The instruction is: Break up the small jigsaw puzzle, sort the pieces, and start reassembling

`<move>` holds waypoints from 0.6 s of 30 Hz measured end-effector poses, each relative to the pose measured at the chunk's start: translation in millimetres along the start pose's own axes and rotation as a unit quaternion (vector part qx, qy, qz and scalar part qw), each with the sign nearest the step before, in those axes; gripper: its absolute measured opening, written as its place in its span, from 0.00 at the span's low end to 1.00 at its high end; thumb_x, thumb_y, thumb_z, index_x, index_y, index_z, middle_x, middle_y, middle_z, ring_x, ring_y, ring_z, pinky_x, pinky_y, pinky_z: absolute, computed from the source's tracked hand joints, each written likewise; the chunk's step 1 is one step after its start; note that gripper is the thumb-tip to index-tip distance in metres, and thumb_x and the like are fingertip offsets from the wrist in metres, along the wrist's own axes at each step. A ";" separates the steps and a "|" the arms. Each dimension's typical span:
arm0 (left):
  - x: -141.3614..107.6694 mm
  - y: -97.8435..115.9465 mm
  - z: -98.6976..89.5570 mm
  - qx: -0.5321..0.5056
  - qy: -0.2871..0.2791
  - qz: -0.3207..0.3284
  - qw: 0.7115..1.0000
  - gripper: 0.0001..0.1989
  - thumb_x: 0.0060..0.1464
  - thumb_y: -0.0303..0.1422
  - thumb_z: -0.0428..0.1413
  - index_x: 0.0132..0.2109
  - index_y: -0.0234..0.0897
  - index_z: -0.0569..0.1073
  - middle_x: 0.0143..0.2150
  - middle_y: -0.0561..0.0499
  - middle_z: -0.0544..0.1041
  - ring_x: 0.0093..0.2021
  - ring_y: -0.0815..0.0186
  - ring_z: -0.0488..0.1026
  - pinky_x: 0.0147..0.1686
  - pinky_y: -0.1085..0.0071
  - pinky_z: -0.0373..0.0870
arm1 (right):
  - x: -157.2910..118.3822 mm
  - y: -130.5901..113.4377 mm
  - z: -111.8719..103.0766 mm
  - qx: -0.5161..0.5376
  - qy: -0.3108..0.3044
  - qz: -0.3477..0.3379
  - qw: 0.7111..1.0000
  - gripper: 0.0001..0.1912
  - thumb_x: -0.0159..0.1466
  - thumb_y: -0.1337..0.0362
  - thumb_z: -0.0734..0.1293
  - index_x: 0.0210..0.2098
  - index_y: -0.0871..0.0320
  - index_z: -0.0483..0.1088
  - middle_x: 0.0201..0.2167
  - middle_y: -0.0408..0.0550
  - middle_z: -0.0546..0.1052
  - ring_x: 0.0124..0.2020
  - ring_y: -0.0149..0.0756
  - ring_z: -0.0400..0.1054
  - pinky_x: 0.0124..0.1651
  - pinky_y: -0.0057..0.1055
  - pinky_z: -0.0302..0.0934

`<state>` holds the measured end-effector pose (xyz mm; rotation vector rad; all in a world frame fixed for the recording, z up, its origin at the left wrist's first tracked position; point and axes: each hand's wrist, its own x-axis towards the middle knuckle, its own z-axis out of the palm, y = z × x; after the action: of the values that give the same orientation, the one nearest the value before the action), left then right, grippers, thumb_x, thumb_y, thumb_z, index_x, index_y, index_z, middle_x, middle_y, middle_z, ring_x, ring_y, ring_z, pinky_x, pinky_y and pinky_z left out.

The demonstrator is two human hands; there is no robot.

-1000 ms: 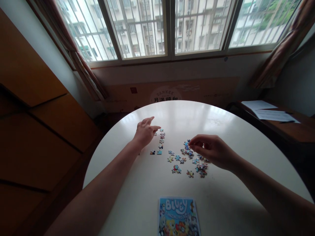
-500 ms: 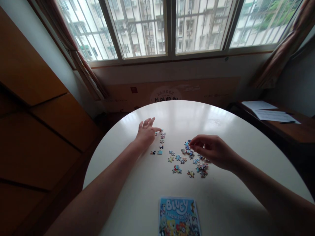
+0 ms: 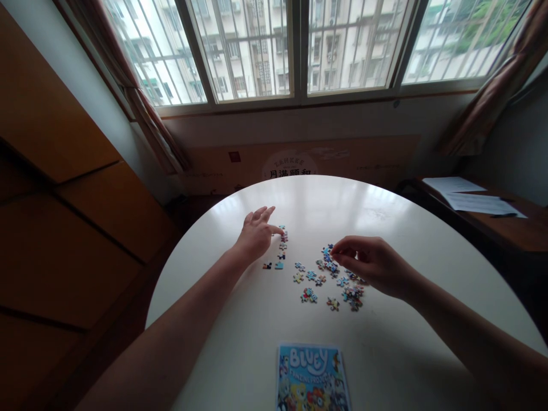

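My left hand [image 3: 256, 234] is open, its fingers spread over the far part of the table. Its thumb touches a column of jigsaw pieces [image 3: 282, 246] laid in a line running toward me. At the near end of that line lie a dark piece [image 3: 267, 266] and a light blue piece [image 3: 279, 265]. My right hand [image 3: 363, 260] hovers at a loose pile of jigsaw pieces [image 3: 329, 264], thumb and fingertips drawn together. Whether a piece is between them cannot be made out. More pieces [image 3: 353, 297] lie heaped below this hand, partly hidden by it.
A blue Bluey picture card or box [image 3: 312, 377] lies at the near side of the round white table [image 3: 226, 342]. Papers [image 3: 483, 202] and pens rest on a brown side table [image 3: 535, 225] at the right. Windows stand beyond.
My left thumb has slid slightly toward me along the column, from the farthest piece to one just below it. My right hand stays almost still by the pile.
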<state>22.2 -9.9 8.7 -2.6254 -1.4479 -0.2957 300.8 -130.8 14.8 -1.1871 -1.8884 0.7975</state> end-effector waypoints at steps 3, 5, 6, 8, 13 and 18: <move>0.4 -6.3 -0.3 0.002 -0.001 -0.004 1.000 0.25 0.59 0.18 0.49 0.46 0.51 0.83 0.73 0.54 0.58 0.72 0.49 0.51 0.66 0.43 0.51 | -0.3 -0.5 -0.6 0.000 0.000 0.002 1.000 0.10 0.66 0.57 0.68 0.38 0.58 0.77 0.26 0.44 0.76 0.23 0.25 0.62 0.24 0.23 0.56; -0.1 -10.0 -1.9 0.001 0.003 0.001 1.000 0.25 0.59 0.18 0.49 0.46 0.51 0.83 0.73 0.54 0.58 0.72 0.49 0.52 0.66 0.43 0.51 | -0.5 -1.0 -0.8 0.002 -0.003 0.001 1.000 0.10 0.66 0.57 0.68 0.38 0.58 0.77 0.27 0.44 0.76 0.23 0.25 0.62 0.24 0.23 0.57; -0.6 -11.5 -2.9 -0.001 0.008 0.007 1.000 0.25 0.59 0.18 0.49 0.46 0.51 0.83 0.73 0.54 0.58 0.71 0.49 0.52 0.66 0.43 0.52 | -0.6 -1.4 -0.9 0.003 -0.004 0.000 1.000 0.10 0.66 0.57 0.68 0.38 0.58 0.77 0.27 0.44 0.75 0.23 0.25 0.62 0.24 0.24 0.56; -1.9 -13.8 -4.9 -0.009 0.024 0.026 0.999 0.26 0.59 0.17 0.48 0.46 0.51 0.83 0.73 0.55 0.58 0.71 0.50 0.53 0.66 0.45 0.53 | -0.6 -2.2 -1.0 0.002 -0.004 0.000 1.000 0.10 0.66 0.57 0.68 0.37 0.58 0.77 0.26 0.44 0.75 0.23 0.25 0.62 0.24 0.24 0.56; -3.6 -16.7 -3.2 -0.030 0.029 0.084 0.996 0.27 0.58 0.17 0.47 0.46 0.52 0.83 0.73 0.56 0.57 0.71 0.53 0.53 0.66 0.49 0.56 | -0.7 -3.5 -0.6 0.004 -0.008 0.003 1.000 0.10 0.66 0.57 0.68 0.38 0.58 0.77 0.27 0.44 0.76 0.23 0.24 0.62 0.24 0.23 0.56; -2.9 -18.4 0.8 -0.042 0.008 0.124 0.991 0.30 0.57 0.15 0.45 0.46 0.54 0.83 0.73 0.60 0.56 0.72 0.55 0.52 0.66 0.50 0.58 | -0.3 -3.1 -0.1 0.001 -0.004 0.005 1.000 0.11 0.65 0.57 0.68 0.37 0.58 0.77 0.26 0.44 0.75 0.23 0.25 0.62 0.24 0.23 0.56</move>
<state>5.2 -2.4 7.6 -2.8239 -1.1091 -0.3558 299.6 -132.2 17.2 -1.1955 -1.8900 0.8105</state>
